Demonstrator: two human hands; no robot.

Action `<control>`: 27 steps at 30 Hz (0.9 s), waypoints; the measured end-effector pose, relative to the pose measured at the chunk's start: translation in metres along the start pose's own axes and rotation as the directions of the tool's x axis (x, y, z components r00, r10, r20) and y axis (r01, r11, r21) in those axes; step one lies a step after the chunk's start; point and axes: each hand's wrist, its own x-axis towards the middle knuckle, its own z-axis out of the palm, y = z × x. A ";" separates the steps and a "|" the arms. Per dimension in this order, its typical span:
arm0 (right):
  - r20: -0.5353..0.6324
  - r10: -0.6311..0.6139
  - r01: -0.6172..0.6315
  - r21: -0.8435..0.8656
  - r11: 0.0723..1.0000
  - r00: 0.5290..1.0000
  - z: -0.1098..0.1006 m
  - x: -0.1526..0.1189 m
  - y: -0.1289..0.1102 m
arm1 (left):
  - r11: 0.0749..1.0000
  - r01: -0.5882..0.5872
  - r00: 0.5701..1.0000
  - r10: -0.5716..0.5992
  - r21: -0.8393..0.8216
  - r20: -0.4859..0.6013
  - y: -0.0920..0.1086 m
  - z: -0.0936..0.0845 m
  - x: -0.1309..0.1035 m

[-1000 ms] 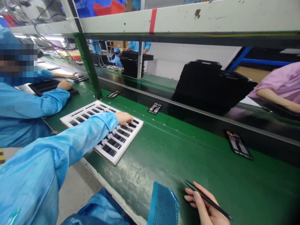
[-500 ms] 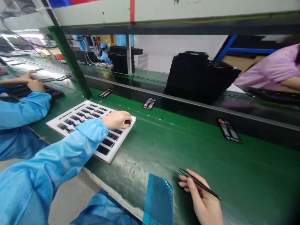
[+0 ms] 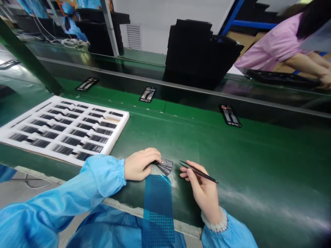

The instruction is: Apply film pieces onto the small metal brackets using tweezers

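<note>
My left hand (image 3: 143,164) holds a fanned bunch of thin black strips (image 3: 165,166) just above the green bench, at the top end of a blue perforated sheet (image 3: 159,203). To the right, my right hand (image 3: 203,186) grips black tweezers (image 3: 200,172), their tips pointing left toward the strips without touching them. A white foam tray (image 3: 121,129) lies at the left, its slots filled with groups of black strips; one slot near its upper right corner shows a bare bottom.
Black flat frames (image 3: 148,94) lie along the bench's far side. Behind a metal rail (image 3: 181,90) stand stacked black trays (image 3: 193,51). A green post (image 3: 33,65) rises at left. A person in pink (image 3: 274,44) is across at right.
My left hand has moved from the foam tray to the blue sheet, bringing the black strips. The view has tilted down and shifted; my right hand still holds the tweezers.
</note>
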 end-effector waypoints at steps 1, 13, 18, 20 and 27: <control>0.002 0.001 -0.001 0.002 1.000 1.000 0.000 0.000 -0.001 | 0.998 0.057 0.998 -0.057 -0.018 -0.001 0.001 -0.001 0.001; -0.028 0.014 -0.015 -0.012 1.000 1.000 -0.001 0.000 -0.004 | 0.999 0.035 0.994 -0.038 0.031 0.102 0.000 0.004 0.013; -0.035 0.021 -0.021 -0.003 1.000 0.999 -0.001 0.000 -0.003 | 0.985 0.166 0.985 -0.164 0.041 -0.049 0.020 -0.007 0.001; -0.037 0.014 -0.015 -0.009 1.000 0.999 -0.001 -0.001 -0.004 | 0.973 0.225 0.974 -0.223 0.054 -0.047 0.028 -0.005 -0.007; 0.162 -0.302 0.301 0.028 0.953 0.940 0.003 -0.006 -0.017 | 0.947 0.246 0.963 -0.264 0.208 0.060 0.032 0.013 -0.014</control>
